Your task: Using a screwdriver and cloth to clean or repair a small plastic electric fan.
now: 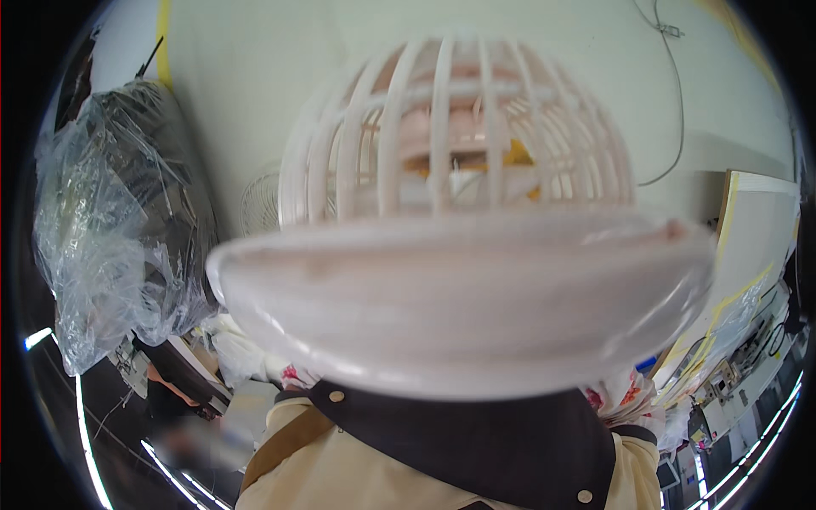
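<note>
A pale, pinkish-white plastic basket (459,306) is raised close in front of me, filling the middle of the view. Its broad, glossy rim faces me, blurred, and slatted bars curve up behind it. What looks like a fingertip of my right hand (674,229) shows over the right end of the rim; the rest of that hand is hidden. Behind the left part of the rim only a faint skin-toned smear shows, and my left hand itself is hidden. Floral sleeves rise toward the basket on both sides. Blurred pink and yellow shapes appear between the bars.
At the left hangs a dark bulky thing wrapped in clear plastic sheeting (119,221). A round wire-grille fan (261,204) stands behind the basket. To the right are a pale framed board (761,221), a cluttered bench (739,378) and a hanging cable (680,119).
</note>
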`<state>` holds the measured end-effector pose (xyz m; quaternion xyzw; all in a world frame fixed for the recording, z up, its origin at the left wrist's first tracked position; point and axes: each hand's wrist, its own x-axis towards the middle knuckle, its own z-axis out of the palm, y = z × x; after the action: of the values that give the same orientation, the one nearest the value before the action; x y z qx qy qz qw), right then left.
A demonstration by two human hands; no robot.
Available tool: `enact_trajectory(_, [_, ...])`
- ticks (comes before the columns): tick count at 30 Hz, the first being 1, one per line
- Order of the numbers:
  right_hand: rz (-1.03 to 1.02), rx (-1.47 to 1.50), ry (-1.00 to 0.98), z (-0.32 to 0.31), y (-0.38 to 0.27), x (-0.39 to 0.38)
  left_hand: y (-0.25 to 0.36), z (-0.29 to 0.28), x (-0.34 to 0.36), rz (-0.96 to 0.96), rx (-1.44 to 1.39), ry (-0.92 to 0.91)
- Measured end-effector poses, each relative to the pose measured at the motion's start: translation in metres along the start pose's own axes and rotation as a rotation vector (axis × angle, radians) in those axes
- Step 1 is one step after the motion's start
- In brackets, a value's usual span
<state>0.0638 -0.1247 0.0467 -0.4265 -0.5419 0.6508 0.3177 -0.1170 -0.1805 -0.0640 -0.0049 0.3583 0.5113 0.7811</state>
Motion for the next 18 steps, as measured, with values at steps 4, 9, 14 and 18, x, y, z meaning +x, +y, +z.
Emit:
enact_trajectory(4, [0.061,0.127,0.047,-0.007,-0.009,-0.007,-0.002,0.014,0.008,0.014,-0.051,-0.010])
enact_trajectory(9, [0.064,0.134,0.083,-0.001,0.000,0.000,0.003,0.017,0.002,-0.072,-0.093,0.087])
enact_trajectory(14, [-0.064,-0.198,-0.009,0.011,-0.010,0.009,0.003,0.011,0.006,-0.074,-0.066,0.055])
enact_trajectory(18, [-0.121,-0.284,0.010,0.005,-0.036,0.009,0.004,0.010,0.008,-0.074,-0.064,0.043])
